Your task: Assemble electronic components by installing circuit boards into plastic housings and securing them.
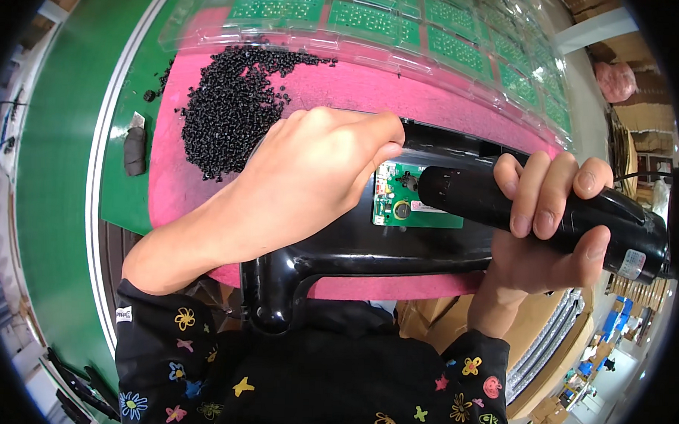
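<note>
My right hand [549, 197] is wrapped round a black electric screwdriver [471, 196], which lies slanting with its nose to the left. The nose is over a green circuit board [388, 214] set in a glossy black plastic housing [375, 251]. A dark tip shows at the board's upper part; whether it sits on a screw I cannot tell. My left hand [327, 152] reaches across the housing's far left side, its thumb and forefinger pinched together just above the board. What they pinch, if anything, is hidden. The housing has a short rounded leg [275, 307] pointing toward me.
Beyond my left wrist, a pile of small black screws [227, 107] lies on the pink mat [359, 89]. Clear plastic trays [405, 53] with several green boards stand at the back. Left on the green table [64, 165] is a dark wrapped tool [135, 149]. A cardboard box [440, 320] stands lower right.
</note>
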Demonstrator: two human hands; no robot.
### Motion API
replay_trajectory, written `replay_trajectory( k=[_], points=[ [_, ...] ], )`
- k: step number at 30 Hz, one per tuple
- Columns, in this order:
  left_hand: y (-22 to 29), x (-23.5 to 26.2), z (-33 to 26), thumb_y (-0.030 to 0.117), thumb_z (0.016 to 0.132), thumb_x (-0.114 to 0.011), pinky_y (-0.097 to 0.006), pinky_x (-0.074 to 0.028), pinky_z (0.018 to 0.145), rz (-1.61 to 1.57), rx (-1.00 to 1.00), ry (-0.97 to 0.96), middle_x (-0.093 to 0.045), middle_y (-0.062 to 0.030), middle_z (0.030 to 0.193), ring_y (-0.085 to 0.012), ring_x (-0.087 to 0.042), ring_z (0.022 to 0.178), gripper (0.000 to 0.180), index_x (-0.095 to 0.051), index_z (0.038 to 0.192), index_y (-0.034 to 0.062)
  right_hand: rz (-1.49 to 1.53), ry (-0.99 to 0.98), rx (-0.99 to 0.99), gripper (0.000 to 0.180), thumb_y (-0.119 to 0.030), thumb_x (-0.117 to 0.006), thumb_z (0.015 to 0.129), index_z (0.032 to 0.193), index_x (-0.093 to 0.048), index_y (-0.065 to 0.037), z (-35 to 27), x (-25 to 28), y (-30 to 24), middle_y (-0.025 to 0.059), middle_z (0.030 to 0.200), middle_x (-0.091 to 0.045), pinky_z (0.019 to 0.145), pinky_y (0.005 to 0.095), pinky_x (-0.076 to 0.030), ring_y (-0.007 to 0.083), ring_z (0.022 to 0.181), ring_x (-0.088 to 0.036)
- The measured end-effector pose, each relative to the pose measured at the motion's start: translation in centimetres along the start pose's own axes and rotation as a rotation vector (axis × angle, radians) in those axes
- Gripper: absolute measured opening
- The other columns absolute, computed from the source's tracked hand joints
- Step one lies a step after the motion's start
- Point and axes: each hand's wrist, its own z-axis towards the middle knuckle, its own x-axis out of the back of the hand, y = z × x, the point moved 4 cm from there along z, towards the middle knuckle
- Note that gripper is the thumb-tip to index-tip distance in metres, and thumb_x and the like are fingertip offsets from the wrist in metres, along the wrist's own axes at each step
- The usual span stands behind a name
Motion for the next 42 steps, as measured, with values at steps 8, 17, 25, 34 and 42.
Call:
replay_trajectory(
  k=[8,17,25,34,42],
  points=[
    [-0.4,0.1,-1.0,0.003,0.083,-0.061,-0.041,-0.047,0.058,0.124,-0.063,-0.047,-0.061,-0.0157,0.073,-0.0356,-0.061,0.068,0.006,-0.061,0.087,-0.0006,-0.118,0.028,-0.083,0.039,-0.039,-0.067,0.079,0.095,-0.046,-0.01,1.6,-2.4,0.9,-0.0026,0.063,-0.045,0.06,0.0279,-0.033,0.009,0.051,-0.04],
    [-0.3,0.1,-1.0,0.007,0.083,-0.06,-0.044,-0.048,0.059,0.192,-0.034,-0.078,-0.061,-0.0163,0.072,-0.0365,-0.061,0.07,0.009,-0.06,0.088,0.0,-0.232,-0.12,-0.188,0.041,-0.04,-0.066,0.08,0.093,-0.046,-0.007,3.0,-4.7,1.8,-0.0022,0.062,-0.046,0.055,0.027,-0.033,0.0083,0.049,-0.04],
    [-0.5,0.1,-1.0,0.011,0.081,-0.064,-0.044,-0.048,0.058,0.165,-0.032,-0.139,-0.062,-0.015,0.072,-0.0365,-0.062,0.072,0.012,-0.059,0.084,0.0003,-0.088,-0.046,-0.097,0.043,-0.045,-0.066,0.079,0.094,-0.048,-0.008,2.1,-3.6,1.3,-0.0028,0.062,-0.047,0.053,0.0265,-0.032,0.0085,0.046,-0.04],
    [0.3,-0.3,-0.2,0.011,0.08,-0.067,-0.038,-0.048,0.056,-0.061,-0.172,-0.111,-0.063,-0.0118,0.071,-0.0315,-0.062,0.066,0.013,-0.06,0.084,0.0,0.318,-0.221,0.106,0.038,-0.041,-0.054,0.091,0.109,-0.049,-0.009,1.5,0.2,-2.0,0.0012,0.077,-0.052,0.072,0.0313,-0.035,0.0128,0.066,-0.05],
    [0.5,-0.7,0.0,0.007,0.079,-0.068,-0.034,-0.05,0.057,-0.18,-0.197,-0.163,-0.065,-0.0123,0.072,-0.0265,-0.064,0.062,0.012,-0.064,0.087,-0.0009,0.348,-0.075,0.029,0.032,-0.034,-0.062,0.085,0.097,-0.046,-0.008,1.2,-0.9,-2.5,-0.0009,0.069,-0.048,0.069,0.027,-0.036,0.0081,0.059,-0.048]
  ],
)
